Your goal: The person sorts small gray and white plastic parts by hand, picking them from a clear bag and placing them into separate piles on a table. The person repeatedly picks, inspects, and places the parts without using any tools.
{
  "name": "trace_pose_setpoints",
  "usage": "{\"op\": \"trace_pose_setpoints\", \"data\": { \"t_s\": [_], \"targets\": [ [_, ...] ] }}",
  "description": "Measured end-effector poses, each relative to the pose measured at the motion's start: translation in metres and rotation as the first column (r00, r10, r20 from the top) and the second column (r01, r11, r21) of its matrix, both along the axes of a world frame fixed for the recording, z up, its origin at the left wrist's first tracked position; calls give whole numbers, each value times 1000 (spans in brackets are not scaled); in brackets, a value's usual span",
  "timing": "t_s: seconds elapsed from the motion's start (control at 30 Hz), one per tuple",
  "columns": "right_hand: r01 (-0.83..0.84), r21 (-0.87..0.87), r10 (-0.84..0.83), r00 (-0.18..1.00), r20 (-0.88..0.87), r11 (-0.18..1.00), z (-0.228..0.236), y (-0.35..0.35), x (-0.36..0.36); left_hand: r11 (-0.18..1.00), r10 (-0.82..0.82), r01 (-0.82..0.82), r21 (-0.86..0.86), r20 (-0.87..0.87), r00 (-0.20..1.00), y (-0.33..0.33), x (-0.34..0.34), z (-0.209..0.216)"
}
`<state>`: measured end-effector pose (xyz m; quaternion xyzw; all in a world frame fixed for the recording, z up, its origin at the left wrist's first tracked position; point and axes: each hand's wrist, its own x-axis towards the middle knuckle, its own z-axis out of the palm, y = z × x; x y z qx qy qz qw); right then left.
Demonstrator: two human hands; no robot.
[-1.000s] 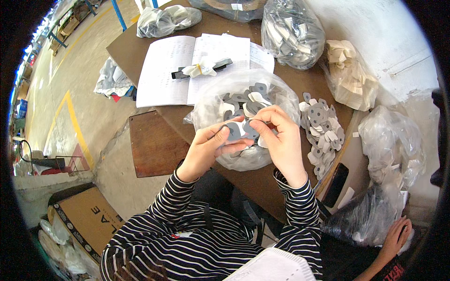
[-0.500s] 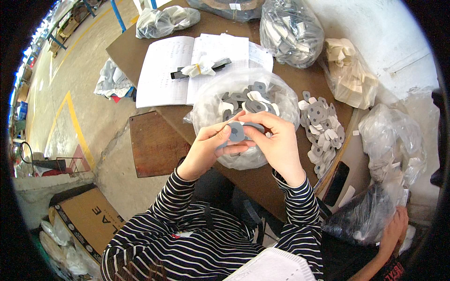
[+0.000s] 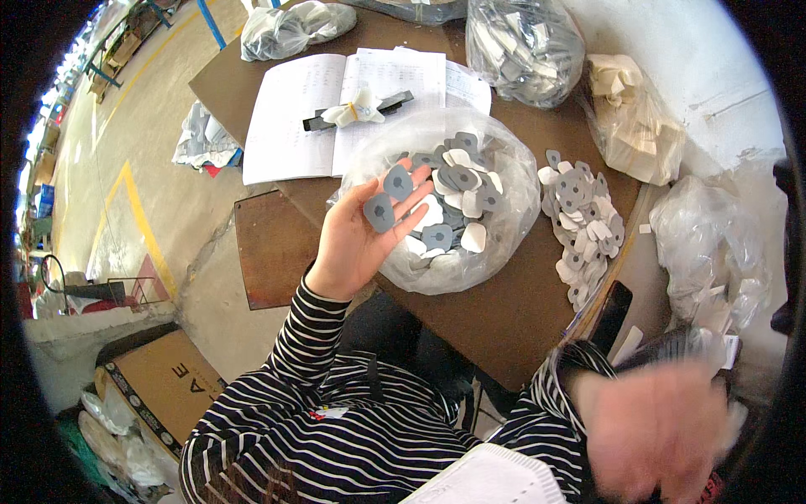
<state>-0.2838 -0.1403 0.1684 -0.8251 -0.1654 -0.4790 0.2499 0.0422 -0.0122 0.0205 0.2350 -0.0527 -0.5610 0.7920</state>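
A cardboard box [image 3: 155, 382] is cut off by the dark rim of the view, far to the lower left of the clear plastic bag [image 3: 445, 202] that sits at the middle of the brown table [image 3: 504, 311]. Behind the bag, on its left, an open notebook [image 3: 336, 109] with ruled white pages is laid flat, and a black clip with a white ribbon [image 3: 357, 109] is set across it. The left hand [image 3: 361, 239] is held palm up at the bag's left edge, fingers spread wide, and two flat grey teardrop-shaped pads [image 3: 386, 197] are rested on the fingertips rather than pinched. The bag itself is crinkled and translucent, and many more grey and white pads are heaped inside it. To the bag's right a loose pile of the same pads [image 3: 583, 223] is scattered on the table, and further filled bags [image 3: 525, 46] are stood behind it. Well to the lower right of the bag, the right hand [image 3: 655, 428] is smeared by motion blur, so it cannot be told whether anything is gripped or how the fingers are set.
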Motion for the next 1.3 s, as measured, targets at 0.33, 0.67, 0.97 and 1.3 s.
{"op": "trace_pose_setpoints", "data": {
  "t_s": [0.33,0.67,0.97,1.3],
  "targets": [
    [378,-204,-248,847,471,903,37,59,31,983,60,-170,77,733,678,-49,3,11],
    [330,-69,-217,749,626,941,25,60,1,865,1,-498,59,993,120,-29,17,6],
    [-174,-33,176,938,300,984,17,52,-46,782,-426,-585,215,870,-250,19,58,-5],
    [692,289,-567,714,-410,662,-77,-111,72,836,-188,-540,-100,871,-453,-23,-34,27]
  ]
}}
